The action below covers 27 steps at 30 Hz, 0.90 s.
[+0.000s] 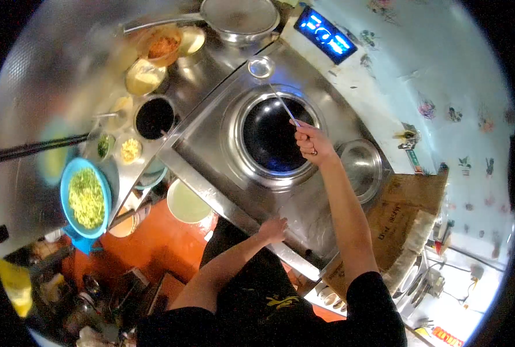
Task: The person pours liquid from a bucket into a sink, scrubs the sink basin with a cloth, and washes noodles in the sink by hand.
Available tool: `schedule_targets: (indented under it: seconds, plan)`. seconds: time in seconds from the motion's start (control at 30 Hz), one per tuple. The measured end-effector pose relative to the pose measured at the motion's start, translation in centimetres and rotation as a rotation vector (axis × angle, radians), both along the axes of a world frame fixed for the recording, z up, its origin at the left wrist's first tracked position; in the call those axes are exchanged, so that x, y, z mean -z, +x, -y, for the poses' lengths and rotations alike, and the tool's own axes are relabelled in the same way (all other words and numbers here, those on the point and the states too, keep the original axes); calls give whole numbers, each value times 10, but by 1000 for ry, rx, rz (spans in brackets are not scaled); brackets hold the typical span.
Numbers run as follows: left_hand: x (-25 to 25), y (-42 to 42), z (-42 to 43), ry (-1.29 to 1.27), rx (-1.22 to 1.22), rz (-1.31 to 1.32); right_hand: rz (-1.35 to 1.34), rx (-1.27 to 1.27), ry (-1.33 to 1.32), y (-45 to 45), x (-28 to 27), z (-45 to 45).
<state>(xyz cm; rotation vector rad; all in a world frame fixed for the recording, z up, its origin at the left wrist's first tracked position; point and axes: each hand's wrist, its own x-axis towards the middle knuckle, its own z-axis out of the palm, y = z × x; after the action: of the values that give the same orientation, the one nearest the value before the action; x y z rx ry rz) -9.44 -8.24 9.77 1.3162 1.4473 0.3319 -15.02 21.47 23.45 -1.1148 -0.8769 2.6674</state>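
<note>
In my right hand [314, 142], the fingers are wrapped around the handle of a metal ladle [261, 67]. The ladle's round bowl is over the steel stove top beyond the far rim of the wok, and its handle crosses above the wok. The round wok [269, 139] has a dark, shiny inside and sits in a metal ring. My left hand [273, 229] rests at the front edge of the steel stove top [223, 191], nearer my body. It appears to hold nothing, with its fingers loosely stretched forward.
Left stand a blue basin [66, 196] of shredded greens, a pot of dark liquid [154, 118] and several small bowls. A lidded pan [240, 17] is at the back. Right of the wok are a round metal lid [360, 168], cardboard [411, 194] and a lit blue display [326, 36].
</note>
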Motion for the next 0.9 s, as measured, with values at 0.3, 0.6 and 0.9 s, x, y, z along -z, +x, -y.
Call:
schedule_targets:
  seconds: [0.3, 0.6, 0.9]
  plan:
    - [63, 39, 9, 80, 43, -79, 48, -96, -43, 3, -10, 72]
    - [10, 16, 2, 7, -22, -79, 94, -259, -82, 35, 18, 146]
    - [35, 25, 9, 176, -115, -79, -37, -36, -537, 75, 15, 230]
